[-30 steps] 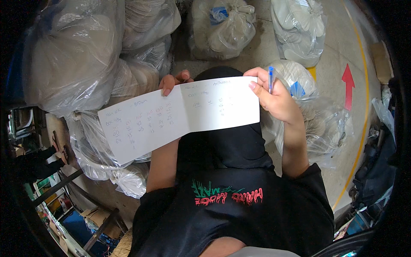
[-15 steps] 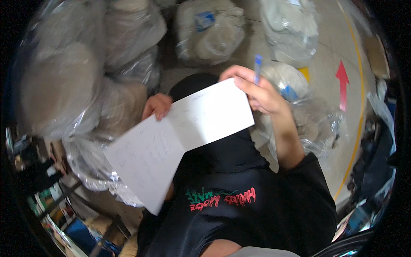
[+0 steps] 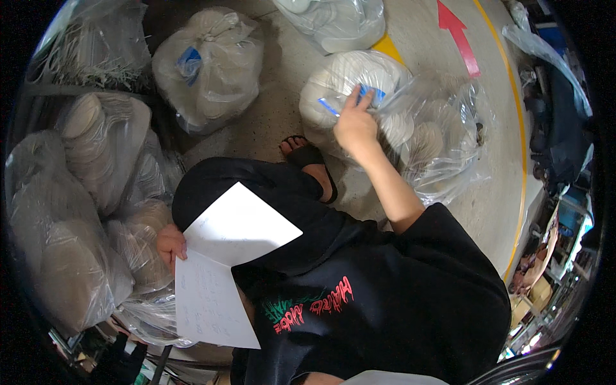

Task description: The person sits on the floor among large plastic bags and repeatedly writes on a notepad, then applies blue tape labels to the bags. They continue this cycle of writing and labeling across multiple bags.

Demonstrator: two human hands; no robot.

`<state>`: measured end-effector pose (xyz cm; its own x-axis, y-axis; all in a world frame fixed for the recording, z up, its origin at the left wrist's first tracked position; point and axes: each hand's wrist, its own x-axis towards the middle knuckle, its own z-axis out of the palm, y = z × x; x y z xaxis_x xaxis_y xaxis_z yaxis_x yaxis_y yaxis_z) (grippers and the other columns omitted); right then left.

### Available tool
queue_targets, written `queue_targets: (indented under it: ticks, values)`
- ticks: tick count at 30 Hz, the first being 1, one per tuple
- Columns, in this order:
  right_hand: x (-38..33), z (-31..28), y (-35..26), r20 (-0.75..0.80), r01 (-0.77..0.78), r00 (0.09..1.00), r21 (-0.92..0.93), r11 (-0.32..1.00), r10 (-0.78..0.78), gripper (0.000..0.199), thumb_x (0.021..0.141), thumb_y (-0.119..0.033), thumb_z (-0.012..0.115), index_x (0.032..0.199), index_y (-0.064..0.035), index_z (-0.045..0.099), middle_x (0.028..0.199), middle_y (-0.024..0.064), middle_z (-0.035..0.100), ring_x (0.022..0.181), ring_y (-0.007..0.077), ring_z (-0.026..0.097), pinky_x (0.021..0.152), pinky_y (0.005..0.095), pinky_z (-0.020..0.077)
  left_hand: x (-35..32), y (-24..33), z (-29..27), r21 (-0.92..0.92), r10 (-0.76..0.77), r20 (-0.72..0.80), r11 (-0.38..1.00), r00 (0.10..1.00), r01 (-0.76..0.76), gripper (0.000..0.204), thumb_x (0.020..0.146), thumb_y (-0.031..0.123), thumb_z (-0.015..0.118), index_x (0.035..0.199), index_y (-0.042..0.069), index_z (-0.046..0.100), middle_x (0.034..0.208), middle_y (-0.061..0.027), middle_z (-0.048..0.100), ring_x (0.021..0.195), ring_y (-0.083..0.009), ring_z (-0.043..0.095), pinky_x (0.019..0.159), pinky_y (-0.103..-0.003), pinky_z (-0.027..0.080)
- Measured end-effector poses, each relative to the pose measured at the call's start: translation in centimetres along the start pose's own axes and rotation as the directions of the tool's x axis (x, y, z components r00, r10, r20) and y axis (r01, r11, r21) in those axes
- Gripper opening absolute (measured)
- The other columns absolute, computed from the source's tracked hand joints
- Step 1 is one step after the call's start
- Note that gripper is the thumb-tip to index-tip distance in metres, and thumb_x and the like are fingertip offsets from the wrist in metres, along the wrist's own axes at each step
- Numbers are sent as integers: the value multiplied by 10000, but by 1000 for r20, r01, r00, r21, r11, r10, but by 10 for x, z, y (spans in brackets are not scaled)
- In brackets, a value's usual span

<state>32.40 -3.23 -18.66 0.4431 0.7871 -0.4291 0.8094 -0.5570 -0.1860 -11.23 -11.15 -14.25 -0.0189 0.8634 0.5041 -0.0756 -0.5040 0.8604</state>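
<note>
My left hand [image 3: 171, 245] grips the edge of an open white booklet [image 3: 215, 301] with handwriting on its pages. The booklet rests over my bent knee, its fold running between the two leaves. Stretched out ahead and to the right, my right hand [image 3: 357, 126] has a blue pen [image 3: 328, 107] held in it. Two of its fingertips are at a blue label [image 3: 373, 95] on a clear plastic bag [image 3: 333, 76] of pale, rounded pieces. Whether the fingertips press on the label or hover just above it, I cannot tell.
More clear bags of round, stacked pieces [image 3: 80, 256] crowd the left side. Another tied bag [image 3: 215, 77] with a blue label stands ahead. A bag [image 3: 443, 135] lies right of my hand. The floor has a red arrow [image 3: 459, 35] and a yellow line [image 3: 521, 160].
My right hand has left the booklet and reached out to the bag's blue label, pen still in hand. The booklet has come down to my knee in my left hand. The view has shifted right.
</note>
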Motion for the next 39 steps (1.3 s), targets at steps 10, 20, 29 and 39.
queue_targets:
  ticks: [10,20,29,39]
  values:
    - [-5,83,35,-57,85,995,0,996,-85,905,866,-74,539,1621,86,67,1522,574,-34,971,560,701,893,474,583,-12,10,-1,111,-43,2,993,999,43,354,890,440,760,868,126,598,966,-73,608,883,-145,596,782,-273,503]
    - [-2,40,34,-19,-51,998,371,927,62,1004,835,-117,619,1614,87,19,1531,486,224,1100,571,637,988,512,533,-19,17,-2,142,-62,37,988,997,56,329,888,416,743,866,124,594,959,-73,602,875,-145,587,780,-274,495]
    - [12,31,32,-28,-132,987,426,895,159,1017,820,-109,604,1618,80,3,1505,471,266,1143,569,614,1033,499,506,-13,19,-3,152,-71,61,987,996,61,306,886,395,728,864,123,590,953,-73,598,869,-145,579,778,-275,488]
    - [-5,47,49,53,-24,998,151,988,16,852,858,-103,567,1642,-41,239,1557,356,301,1153,482,648,988,472,542,-4,13,-2,153,-69,75,987,995,57,281,884,371,711,862,121,586,946,-73,593,862,-145,570,776,-276,480]
